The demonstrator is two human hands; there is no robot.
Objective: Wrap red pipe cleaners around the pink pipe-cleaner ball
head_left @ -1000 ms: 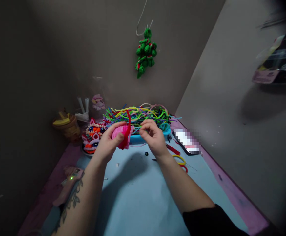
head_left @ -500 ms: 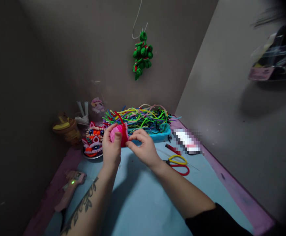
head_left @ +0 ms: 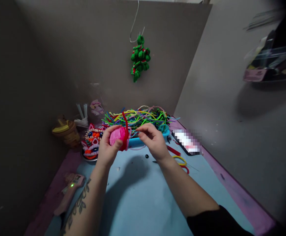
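Note:
My left hand is wrapped round a pink and red fuzzy ball, with the thumb on its near side. A red stem sticks up from the ball, and a pink strand curves at its right side. My right hand is a short way to the right, apart from the ball. Its thumb and bent fingers are close together; whatever is between them, if anything, is too small to make out.
A blue tray of colourful fuzzy stems stands behind the hands. Scissors and a phone lie right, a pink glue gun left. Finished fuzzy figures fill a bowl. A green ornament hangs above.
My right hand has moved off the ball to the right. The ball has turned in my left hand, and a small black piece on the table now shows between the forearms.

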